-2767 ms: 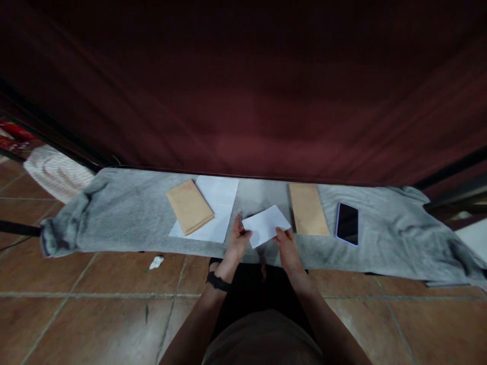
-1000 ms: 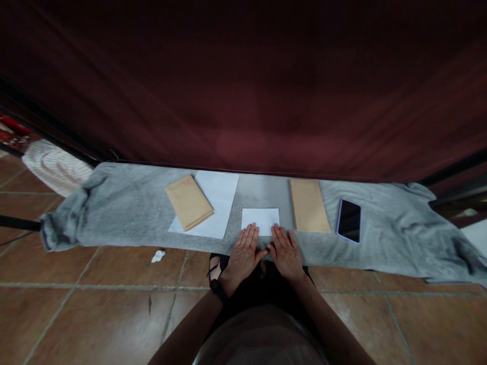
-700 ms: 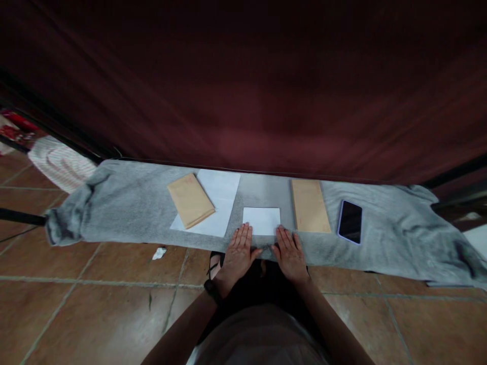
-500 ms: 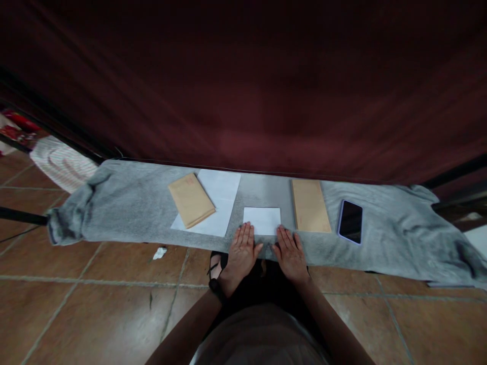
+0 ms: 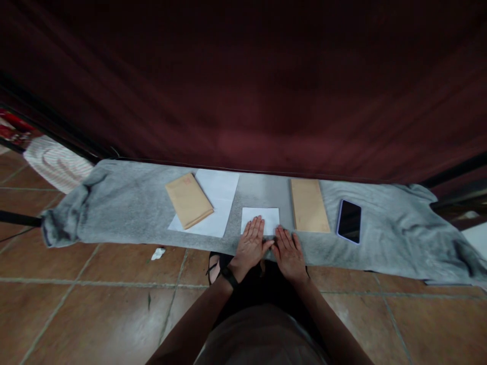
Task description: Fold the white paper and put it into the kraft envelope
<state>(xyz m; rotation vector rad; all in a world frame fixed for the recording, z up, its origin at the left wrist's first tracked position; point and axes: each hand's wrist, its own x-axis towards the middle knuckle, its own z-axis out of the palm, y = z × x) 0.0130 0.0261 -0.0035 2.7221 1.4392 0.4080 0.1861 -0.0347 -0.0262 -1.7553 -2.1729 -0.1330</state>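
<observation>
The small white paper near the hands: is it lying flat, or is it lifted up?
Flat: the small white paper lies on the grey cloth, with the left hand partly over it.

Slim gap, far side blocked
A gap runs between the large sheet point(image 5: 223, 195) and the small paper point(image 5: 271, 218); left hand point(image 5: 250, 248) and right hand point(image 5: 289, 256) bar the paper's near edge, the red curtain point(image 5: 243, 137) the tabletop's point(image 5: 125, 210) far side.
</observation>
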